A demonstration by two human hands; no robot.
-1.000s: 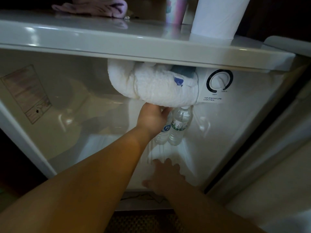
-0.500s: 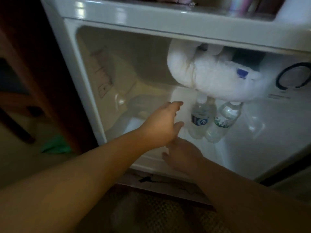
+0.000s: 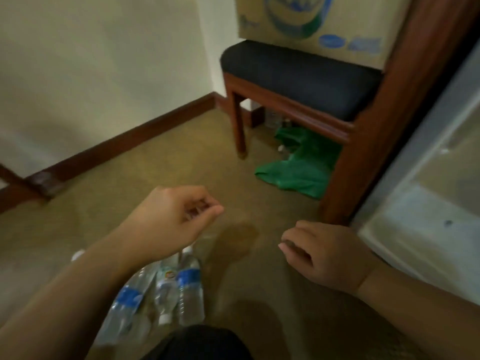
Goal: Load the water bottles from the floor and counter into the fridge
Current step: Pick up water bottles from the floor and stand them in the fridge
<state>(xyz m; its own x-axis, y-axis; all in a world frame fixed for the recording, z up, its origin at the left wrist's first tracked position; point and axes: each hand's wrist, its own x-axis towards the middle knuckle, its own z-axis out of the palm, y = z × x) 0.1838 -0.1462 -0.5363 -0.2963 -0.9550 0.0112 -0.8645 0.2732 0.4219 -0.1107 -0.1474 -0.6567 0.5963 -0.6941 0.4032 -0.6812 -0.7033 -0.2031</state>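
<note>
Several clear water bottles lie side by side on the tan carpet at the lower left; one with a blue label (image 3: 189, 289) is nearest the middle, and another blue-labelled one (image 3: 124, 305) lies left of it. My left hand (image 3: 176, 216) hovers just above them, fingers loosely curled and empty. My right hand (image 3: 319, 253) hangs further right over bare carpet, also loosely curled and empty. The open white fridge (image 3: 428, 203) shows at the right edge, its bottles out of view.
A wooden chair with a black cushion (image 3: 298, 71) stands against the wall, a cardboard box (image 3: 311, 19) on its seat. A green bag (image 3: 301, 167) lies under it. A dark baseboard (image 3: 117, 144) runs along the wall. My dark-clothed knee (image 3: 197, 341) is at the bottom.
My view has swung left from the fridge interior down to the floor. Both hands have come out of the fridge, the left now over the floor bottles.
</note>
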